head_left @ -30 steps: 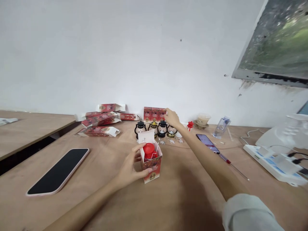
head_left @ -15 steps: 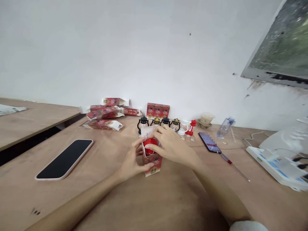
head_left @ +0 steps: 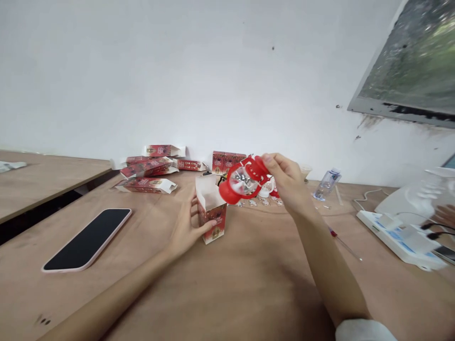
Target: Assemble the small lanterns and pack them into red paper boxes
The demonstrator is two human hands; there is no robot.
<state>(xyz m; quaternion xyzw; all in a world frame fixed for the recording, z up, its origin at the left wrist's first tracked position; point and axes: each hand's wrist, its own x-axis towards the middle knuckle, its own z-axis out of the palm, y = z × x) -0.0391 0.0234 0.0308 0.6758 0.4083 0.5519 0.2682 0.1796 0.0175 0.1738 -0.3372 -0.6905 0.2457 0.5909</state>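
Observation:
My right hand pinches one end of a small red toy lantern with a clear globe, holding it tilted in the air just right of the box. My left hand is wrapped round an upright red printed carton, its thumb on the front face. The carton's top is open, with white flaps standing up and a white inside showing. Behind the raised lantern, a row of similar small lanterns is mostly hidden; a white lantern shows in part.
Red cartons lie piled at back left; closed red boxes stand by the wall. A phone lies at left. At right are a bottle, a screwdriver, a power strip with cables, and another phone at the edge.
My right hand has drawn the red lantern up out of the carton and to the right. My left hand still holds the carton, now slightly tilted. A phone now shows at the right edge.

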